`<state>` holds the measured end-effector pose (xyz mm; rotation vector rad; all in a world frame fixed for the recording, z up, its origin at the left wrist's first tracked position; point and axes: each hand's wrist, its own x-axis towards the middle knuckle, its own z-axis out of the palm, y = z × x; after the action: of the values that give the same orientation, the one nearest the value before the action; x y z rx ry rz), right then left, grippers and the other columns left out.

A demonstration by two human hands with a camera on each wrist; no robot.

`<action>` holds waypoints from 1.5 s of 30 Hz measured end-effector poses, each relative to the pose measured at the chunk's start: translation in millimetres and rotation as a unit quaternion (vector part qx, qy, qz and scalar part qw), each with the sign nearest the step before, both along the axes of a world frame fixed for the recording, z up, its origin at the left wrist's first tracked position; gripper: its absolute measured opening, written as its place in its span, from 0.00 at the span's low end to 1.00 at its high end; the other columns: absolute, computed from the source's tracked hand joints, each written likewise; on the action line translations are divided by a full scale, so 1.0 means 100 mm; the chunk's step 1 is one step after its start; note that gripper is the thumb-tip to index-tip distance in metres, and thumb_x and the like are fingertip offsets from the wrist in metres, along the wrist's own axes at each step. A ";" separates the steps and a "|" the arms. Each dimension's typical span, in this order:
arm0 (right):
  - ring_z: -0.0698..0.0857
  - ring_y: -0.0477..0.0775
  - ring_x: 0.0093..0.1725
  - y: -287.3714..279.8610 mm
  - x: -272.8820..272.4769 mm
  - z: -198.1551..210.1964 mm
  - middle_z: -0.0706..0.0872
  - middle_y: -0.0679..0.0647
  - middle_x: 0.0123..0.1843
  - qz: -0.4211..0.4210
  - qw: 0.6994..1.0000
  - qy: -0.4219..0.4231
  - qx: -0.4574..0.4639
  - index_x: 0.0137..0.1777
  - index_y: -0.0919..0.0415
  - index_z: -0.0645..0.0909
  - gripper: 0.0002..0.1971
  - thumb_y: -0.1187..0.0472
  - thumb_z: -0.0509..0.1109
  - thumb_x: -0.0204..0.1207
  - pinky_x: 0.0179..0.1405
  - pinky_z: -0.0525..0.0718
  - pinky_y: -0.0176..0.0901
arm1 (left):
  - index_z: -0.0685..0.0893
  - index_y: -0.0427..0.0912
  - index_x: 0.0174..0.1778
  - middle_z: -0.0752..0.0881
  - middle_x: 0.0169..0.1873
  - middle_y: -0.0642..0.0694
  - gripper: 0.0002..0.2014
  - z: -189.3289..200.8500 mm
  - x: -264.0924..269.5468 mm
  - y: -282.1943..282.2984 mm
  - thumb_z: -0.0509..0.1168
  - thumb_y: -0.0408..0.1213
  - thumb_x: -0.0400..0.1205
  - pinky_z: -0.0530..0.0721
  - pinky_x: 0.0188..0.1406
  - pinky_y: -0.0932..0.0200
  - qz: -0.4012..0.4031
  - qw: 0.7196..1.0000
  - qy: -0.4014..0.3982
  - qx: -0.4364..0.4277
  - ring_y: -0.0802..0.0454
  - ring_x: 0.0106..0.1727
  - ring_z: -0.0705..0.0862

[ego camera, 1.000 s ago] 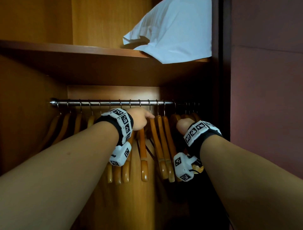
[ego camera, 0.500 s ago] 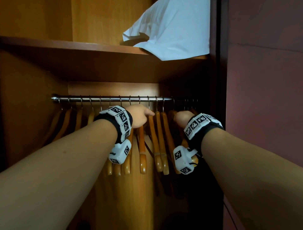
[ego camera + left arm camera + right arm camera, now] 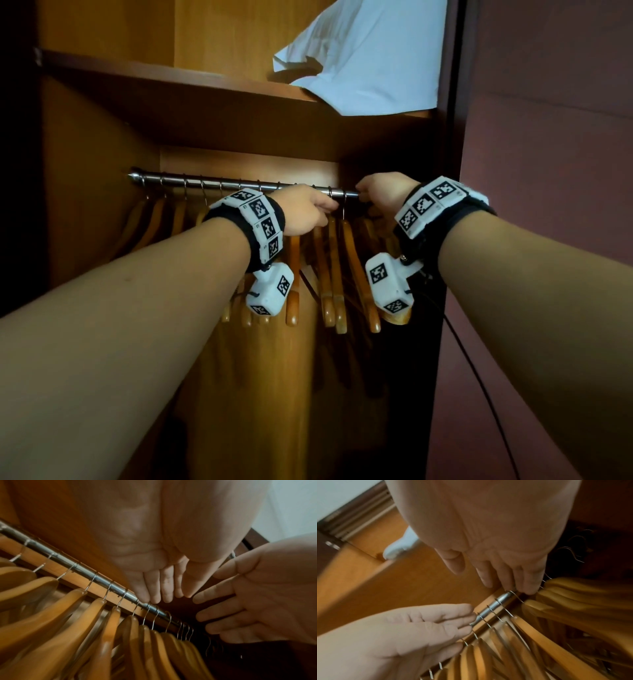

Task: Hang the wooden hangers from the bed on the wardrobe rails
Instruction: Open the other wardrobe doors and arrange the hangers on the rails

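Hanging appears largely done: wooden hangers [image 3: 329,274] fill the rail [image 3: 239,185] below and to either side of both hands, the left hand [image 3: 305,210] and right hand [image 3: 383,195] resting slack-fingered at the hooks [image 3: 149,609], gripping nothing; whether more remain on the bed cannot be told.

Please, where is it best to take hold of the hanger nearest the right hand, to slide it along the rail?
Probably pinch the wire hook just under the rail, coming from the front. The neighbouring hangers crowd the wooden shoulders, so the thin neck is the free part.
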<state>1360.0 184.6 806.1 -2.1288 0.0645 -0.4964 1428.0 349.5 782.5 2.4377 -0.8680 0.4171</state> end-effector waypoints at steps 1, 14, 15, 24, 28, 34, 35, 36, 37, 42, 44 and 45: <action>0.76 0.49 0.38 -0.02 -0.02 0.03 0.75 0.49 0.40 0.008 1.000 -0.004 0.010 0.37 0.51 0.71 0.11 0.58 0.63 0.83 0.64 0.80 0.55 | 0.79 0.53 0.78 0.83 0.72 0.55 0.25 0.01 -0.05 0.01 0.67 0.34 0.84 0.73 0.75 0.61 0.003 1.000 0.005 -0.013 0.59 0.71 0.81; 0.84 0.56 0.40 -0.67 -0.27 -0.33 0.82 0.53 0.48 0.170 0.967 0.095 0.165 0.50 0.54 0.84 0.07 0.54 0.69 0.75 0.37 0.86 0.50 | 0.85 0.57 0.67 0.86 0.62 0.55 0.17 -0.28 -0.96 -0.26 0.67 0.38 0.84 0.86 0.63 0.53 0.107 0.970 0.095 -0.197 0.55 0.61 0.85; 0.87 0.55 0.45 -0.72 -0.26 -0.40 0.82 0.47 0.51 0.209 0.953 0.110 0.190 0.49 0.54 0.84 0.06 0.55 0.67 0.78 0.44 0.88 0.53 | 0.84 0.53 0.69 0.87 0.57 0.53 0.17 -0.35 -1.06 -0.32 0.66 0.35 0.85 0.89 0.54 0.61 0.105 0.963 0.111 -0.221 0.57 0.55 0.86; 0.87 0.66 0.60 -0.91 -0.85 -1.13 0.86 0.64 0.64 0.313 0.914 0.183 0.180 0.71 0.66 0.78 0.23 0.50 0.55 0.88 0.62 0.84 0.58 | 0.84 0.42 0.68 0.88 0.61 0.44 0.14 -1.28 -1.62 -0.76 0.65 0.36 0.87 0.88 0.60 0.47 0.160 0.833 0.236 -0.474 0.47 0.60 0.88; 0.88 0.66 0.58 -1.10 -0.96 -1.49 0.87 0.63 0.63 0.308 0.912 0.203 0.180 0.69 0.64 0.79 0.24 0.47 0.55 0.87 0.61 0.84 0.57 | 0.81 0.39 0.71 0.88 0.61 0.43 0.16 -1.73 -1.69 -1.01 0.63 0.37 0.88 0.86 0.50 0.52 0.170 0.776 0.328 -0.511 0.46 0.59 0.87; 0.88 0.66 0.57 -1.55 -1.02 -2.06 0.89 0.61 0.60 0.235 0.917 0.239 0.217 0.64 0.63 0.82 0.21 0.48 0.57 0.86 0.58 0.84 0.56 | 0.78 0.41 0.76 0.84 0.67 0.42 0.22 -2.24 -1.67 -1.44 0.64 0.44 0.87 0.84 0.56 0.52 0.159 0.747 0.403 -0.504 0.45 0.62 0.84; 0.88 0.66 0.57 -1.64 -1.05 -2.15 0.89 0.61 0.60 0.216 0.916 0.249 0.228 0.62 0.63 0.83 0.20 0.49 0.58 0.86 0.58 0.84 0.56 | 0.77 0.41 0.77 0.83 0.68 0.41 0.25 -2.33 -1.66 -1.52 0.66 0.48 0.86 0.84 0.57 0.51 0.160 0.739 0.409 -0.512 0.45 0.63 0.84; 0.88 0.66 0.58 -1.73 -1.07 -2.24 0.89 0.61 0.59 0.197 0.917 0.256 0.234 0.61 0.63 0.83 0.20 0.49 0.58 0.86 0.58 0.84 0.56 | 0.76 0.41 0.78 0.82 0.69 0.41 0.28 -2.43 -1.67 -1.60 0.67 0.51 0.85 0.84 0.59 0.50 0.170 0.728 0.415 -0.518 0.45 0.64 0.83; 0.88 0.65 0.57 -1.81 -1.09 -2.33 0.89 0.61 0.59 0.176 0.917 0.263 0.242 0.60 0.63 0.83 0.19 0.49 0.58 0.86 0.57 0.83 0.55 | 0.75 0.41 0.79 0.82 0.69 0.41 0.29 -2.54 -1.67 -1.66 0.66 0.52 0.84 0.84 0.62 0.49 0.184 0.712 0.420 -0.531 0.44 0.65 0.82; 0.89 0.61 0.48 -2.26 -1.32 -2.84 0.90 0.60 0.54 0.025 0.926 0.247 0.285 0.54 0.64 0.84 0.17 0.53 0.58 0.86 0.49 0.84 0.51 | 0.76 0.32 0.76 0.80 0.72 0.31 0.23 -3.22 -1.71 -1.96 0.56 0.41 0.88 0.83 0.64 0.40 0.224 0.656 0.465 -0.551 0.31 0.70 0.82; 0.88 0.60 0.42 -2.47 -1.49 -3.04 0.90 0.59 0.49 -0.047 0.926 0.231 0.294 0.53 0.64 0.85 0.15 0.54 0.60 0.85 0.45 0.85 0.50 | 0.80 0.32 0.69 0.86 0.63 0.37 0.20 -3.43 -1.80 -2.15 0.54 0.40 0.87 0.84 0.59 0.42 0.230 0.640 0.487 -0.548 0.33 0.63 0.85; 0.88 0.60 0.40 -2.58 -1.59 -3.14 0.91 0.59 0.47 -0.086 0.925 0.223 0.294 0.52 0.64 0.85 0.14 0.55 0.62 0.83 0.42 0.86 0.49 | 0.82 0.33 0.59 0.87 0.52 0.40 0.16 -3.49 -1.86 -2.26 0.55 0.40 0.87 0.84 0.52 0.45 0.233 0.622 0.504 -0.552 0.39 0.52 0.87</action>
<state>1201.2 -73.6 492.5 -1.6040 0.5899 -0.0569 1242.3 123.8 433.7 1.2290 0.4865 -0.2601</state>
